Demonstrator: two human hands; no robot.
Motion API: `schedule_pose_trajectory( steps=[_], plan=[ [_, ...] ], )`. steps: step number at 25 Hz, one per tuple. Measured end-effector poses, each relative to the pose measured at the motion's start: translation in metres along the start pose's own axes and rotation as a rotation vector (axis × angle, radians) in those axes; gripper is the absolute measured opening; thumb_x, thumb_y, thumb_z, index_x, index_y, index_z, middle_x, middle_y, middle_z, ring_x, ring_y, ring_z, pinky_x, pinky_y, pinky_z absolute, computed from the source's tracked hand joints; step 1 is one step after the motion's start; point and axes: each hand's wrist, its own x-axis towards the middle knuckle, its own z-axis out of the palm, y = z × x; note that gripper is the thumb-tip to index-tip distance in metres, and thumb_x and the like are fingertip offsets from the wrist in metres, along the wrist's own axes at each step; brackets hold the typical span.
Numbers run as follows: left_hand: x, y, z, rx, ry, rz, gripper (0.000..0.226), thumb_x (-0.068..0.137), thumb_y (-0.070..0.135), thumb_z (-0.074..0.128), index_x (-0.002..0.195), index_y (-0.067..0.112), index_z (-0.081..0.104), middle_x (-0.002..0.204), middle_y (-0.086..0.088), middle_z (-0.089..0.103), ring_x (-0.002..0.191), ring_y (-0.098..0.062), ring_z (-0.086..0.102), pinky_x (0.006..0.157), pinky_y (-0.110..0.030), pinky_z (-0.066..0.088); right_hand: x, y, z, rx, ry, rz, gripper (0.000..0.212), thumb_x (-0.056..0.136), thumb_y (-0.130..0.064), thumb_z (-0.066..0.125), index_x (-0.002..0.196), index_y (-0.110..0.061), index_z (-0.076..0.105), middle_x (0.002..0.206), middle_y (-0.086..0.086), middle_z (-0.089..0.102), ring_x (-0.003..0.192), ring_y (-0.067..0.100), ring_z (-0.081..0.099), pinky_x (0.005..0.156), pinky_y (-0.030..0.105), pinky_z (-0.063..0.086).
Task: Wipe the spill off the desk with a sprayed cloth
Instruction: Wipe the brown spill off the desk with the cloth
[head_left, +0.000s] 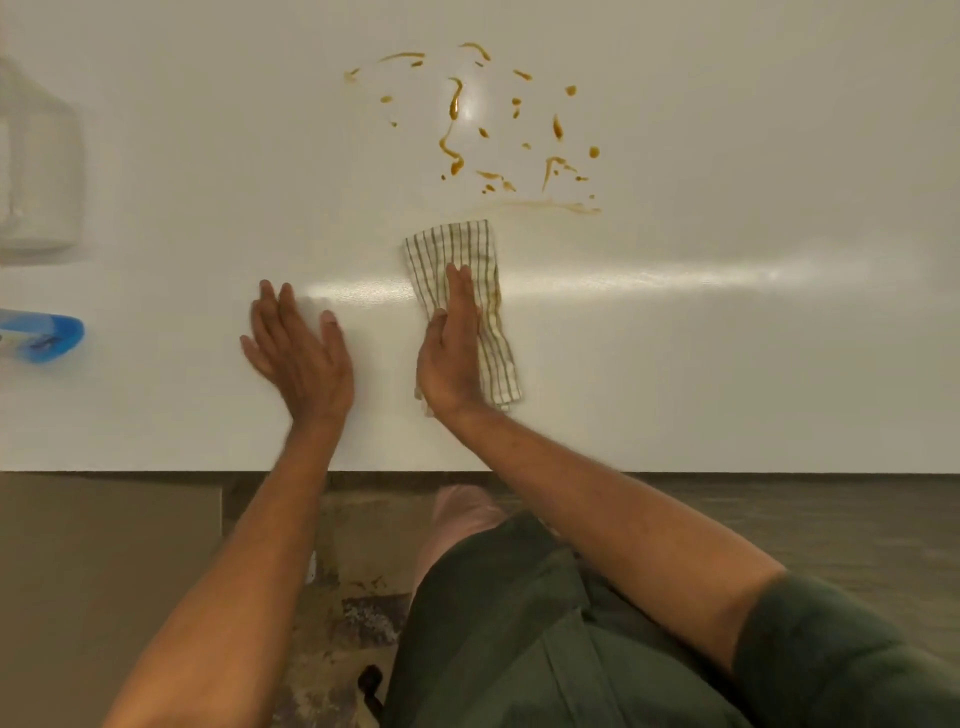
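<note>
A folded white cloth with green stripes (470, 254) lies flat on the white desk (727, 338). My right hand (451, 358) rests flat on the cloth's near left part, fingers straight and together. Just beyond the cloth's far edge a thin brown smear (550, 205) runs sideways. Farther back, brown drops and streaks of the spill (483, 119) are scattered over the desk. My left hand (298, 353) lies flat on bare desk to the left of the cloth, fingers spread, holding nothing.
A blue spray bottle (41, 335) lies at the desk's left edge, partly cut off. Behind it stands a clear plastic container (39, 166). The desk's front edge (727, 472) runs across the view, with floor and my legs below.
</note>
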Motion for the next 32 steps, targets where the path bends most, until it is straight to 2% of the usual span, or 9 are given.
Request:
schedule_pose_trajectory(
  steps=[2,4,7,10,15,19,21,26,32],
  plan=[
    [-0.026,0.06,0.018,-0.067,0.002,0.13,0.064,0.106,0.042,0.041,0.161,0.013,0.031,0.173,-0.009,0.022,0.161,-0.031,0.017,0.13,-0.058,0.008,0.002,0.012,-0.051,0.146,-0.053,0.039,0.054,0.11,-0.011,0.032,0.164,-0.019,0.032,0.171,-0.002,0.033,0.157,0.007,0.03,0.131,0.031,0.025],
    [-0.051,0.116,0.041,-0.049,-0.053,0.276,0.066,0.101,0.043,0.049,0.159,0.014,0.035,0.172,-0.01,0.025,0.159,-0.032,0.021,0.13,-0.059,0.011,0.007,0.035,-0.115,0.054,0.031,-0.018,0.051,0.109,-0.01,0.035,0.16,-0.013,0.039,0.164,0.001,0.044,0.147,-0.003,0.04,0.125,0.021,0.033],
    [-0.067,0.159,0.073,0.099,-0.184,0.214,0.086,0.099,0.065,0.043,0.166,0.016,0.021,0.176,-0.009,0.012,0.163,-0.035,0.007,0.127,-0.068,0.005,0.03,0.079,-0.205,-0.263,0.291,-0.172,0.045,0.107,-0.003,0.042,0.152,-0.008,0.047,0.161,0.015,0.046,0.152,0.022,0.041,0.128,0.03,0.031],
    [-0.066,0.159,0.086,0.195,-0.176,0.191,0.085,0.1,0.07,0.031,0.168,0.023,0.013,0.177,-0.005,0.005,0.163,-0.037,0.001,0.124,-0.071,0.004,0.057,0.109,-0.256,-0.586,0.338,-0.213,0.047,0.107,-0.012,0.044,0.154,-0.009,0.045,0.168,0.014,0.037,0.158,0.033,0.03,0.131,0.038,0.025],
    [-0.045,0.124,0.081,0.168,-0.092,0.4,0.064,0.104,0.046,0.04,0.164,0.025,0.03,0.174,-0.007,0.023,0.16,-0.035,0.019,0.125,-0.061,0.025,0.066,0.121,-0.257,-0.853,0.373,-0.261,0.05,0.111,-0.027,0.04,0.157,-0.009,0.039,0.169,0.014,0.035,0.16,0.036,0.026,0.131,0.047,0.025],
    [-0.04,0.125,0.074,0.149,-0.119,0.431,0.061,0.106,0.028,0.039,0.165,0.017,0.029,0.173,-0.013,0.022,0.161,-0.036,0.018,0.128,-0.056,0.024,0.071,0.12,-0.256,-0.953,0.379,-0.239,0.053,0.113,-0.035,0.034,0.161,-0.011,0.033,0.17,0.015,0.031,0.16,0.038,0.025,0.131,0.049,0.024],
    [-0.045,0.131,0.072,0.157,-0.162,0.47,0.061,0.107,0.026,0.038,0.166,0.016,0.026,0.175,-0.013,0.018,0.162,-0.034,0.014,0.129,-0.056,0.021,0.069,0.119,-0.254,-1.002,0.37,-0.221,0.056,0.113,-0.037,0.032,0.162,-0.01,0.031,0.171,0.017,0.029,0.16,0.04,0.024,0.13,0.05,0.023],
    [-0.047,0.19,0.086,0.154,-0.29,0.81,0.063,0.105,0.029,0.038,0.166,0.019,0.027,0.175,-0.01,0.019,0.163,-0.031,0.013,0.128,-0.054,0.022,0.07,0.118,-0.255,-1.007,0.353,-0.202,0.059,0.113,-0.042,0.03,0.164,-0.011,0.027,0.173,0.016,0.025,0.162,0.037,0.019,0.132,0.049,0.021],
    [0.008,0.283,0.114,0.187,-0.307,0.95,0.064,0.106,0.035,0.033,0.167,0.021,0.023,0.175,-0.009,0.016,0.163,-0.029,0.012,0.13,-0.051,0.014,0.073,0.124,-0.254,-0.999,0.361,-0.196,0.06,0.112,-0.042,0.031,0.165,-0.014,0.026,0.175,0.011,0.022,0.164,0.031,0.014,0.133,0.047,0.019]
  ],
)
